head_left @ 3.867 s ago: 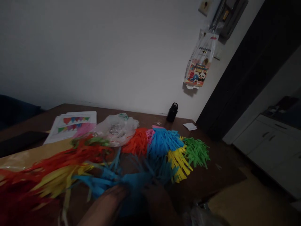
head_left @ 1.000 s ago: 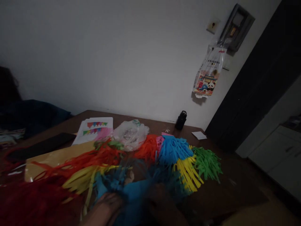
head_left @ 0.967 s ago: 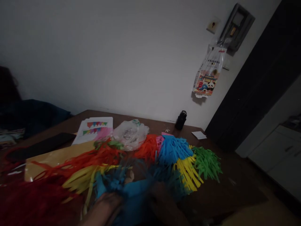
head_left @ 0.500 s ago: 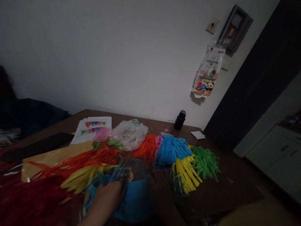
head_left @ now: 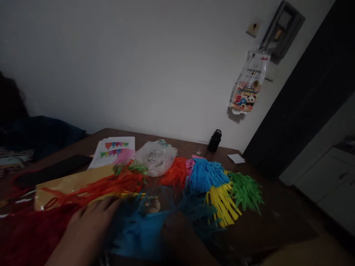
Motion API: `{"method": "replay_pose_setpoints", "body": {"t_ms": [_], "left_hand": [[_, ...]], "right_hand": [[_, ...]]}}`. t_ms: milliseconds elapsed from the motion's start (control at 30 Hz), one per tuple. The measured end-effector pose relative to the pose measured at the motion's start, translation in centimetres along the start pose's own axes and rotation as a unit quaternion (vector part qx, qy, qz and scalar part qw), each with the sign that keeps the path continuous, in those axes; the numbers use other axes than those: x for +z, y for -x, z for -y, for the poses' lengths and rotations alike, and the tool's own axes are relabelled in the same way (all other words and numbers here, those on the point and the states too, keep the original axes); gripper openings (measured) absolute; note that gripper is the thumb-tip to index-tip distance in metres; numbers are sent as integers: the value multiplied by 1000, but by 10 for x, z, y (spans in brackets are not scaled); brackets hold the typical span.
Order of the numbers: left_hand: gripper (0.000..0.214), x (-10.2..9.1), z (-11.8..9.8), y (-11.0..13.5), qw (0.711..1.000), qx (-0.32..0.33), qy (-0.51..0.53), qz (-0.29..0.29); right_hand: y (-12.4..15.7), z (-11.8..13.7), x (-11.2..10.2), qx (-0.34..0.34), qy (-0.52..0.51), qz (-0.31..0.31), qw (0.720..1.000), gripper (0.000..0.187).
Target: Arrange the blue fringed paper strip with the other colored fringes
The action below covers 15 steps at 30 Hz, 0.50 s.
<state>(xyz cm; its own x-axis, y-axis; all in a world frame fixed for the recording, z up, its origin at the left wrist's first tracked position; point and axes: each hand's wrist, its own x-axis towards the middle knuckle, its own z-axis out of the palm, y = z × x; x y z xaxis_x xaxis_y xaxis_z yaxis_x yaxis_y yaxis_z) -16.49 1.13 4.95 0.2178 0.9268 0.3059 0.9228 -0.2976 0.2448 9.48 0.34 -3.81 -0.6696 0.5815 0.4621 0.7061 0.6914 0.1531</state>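
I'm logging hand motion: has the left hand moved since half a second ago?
Yes, to the left: judged against the plastic bag, the left hand has shifted from the blue paper to over the yellow strips.

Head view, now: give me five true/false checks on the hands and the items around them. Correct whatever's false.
1. The right hand is at the blue sheet. True.
2. The left hand grips the bottle. False: the black bottle stands well away, near the wall; the left hand is by the blue sheet, its grip too blurred to tell.
3. The green fringe lies right of the yellow fringe. True.
4. The panda-printed bag lies flat. False: the panda-printed bag hangs against the wall.
5. The clear plastic bag is right of the printed sheets. True.
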Motion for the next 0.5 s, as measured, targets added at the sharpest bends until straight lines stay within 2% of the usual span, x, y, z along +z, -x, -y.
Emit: {"method": "replay_pose_setpoints", "body": {"t_ms": [100,167,200,267,333,400,500], "left_hand": [[42,-3,-30,6,988,139,62,0],[45,12,-60,6,967,217,127,35],[43,22,-73,5,961,231,132,78],[49,42,-92,-1,963,201,90,155],[52,55,-96,-6,970,145,33,191],[50,58,-86,-9,976,105,-2,192],[44,53,-51,-7,982,63,-24,177]], "right_hand": [[4,-3,10,21,-6,-7,1000,14],[7,-3,14,43,-17,-18,999,3],[9,-4,14,53,-25,-28,998,6],[12,-4,12,70,-37,-47,996,10],[16,-5,8,74,-32,-58,995,7],[18,-6,4,67,-16,-59,996,8],[20,-6,0,59,4,-68,996,13]]}}
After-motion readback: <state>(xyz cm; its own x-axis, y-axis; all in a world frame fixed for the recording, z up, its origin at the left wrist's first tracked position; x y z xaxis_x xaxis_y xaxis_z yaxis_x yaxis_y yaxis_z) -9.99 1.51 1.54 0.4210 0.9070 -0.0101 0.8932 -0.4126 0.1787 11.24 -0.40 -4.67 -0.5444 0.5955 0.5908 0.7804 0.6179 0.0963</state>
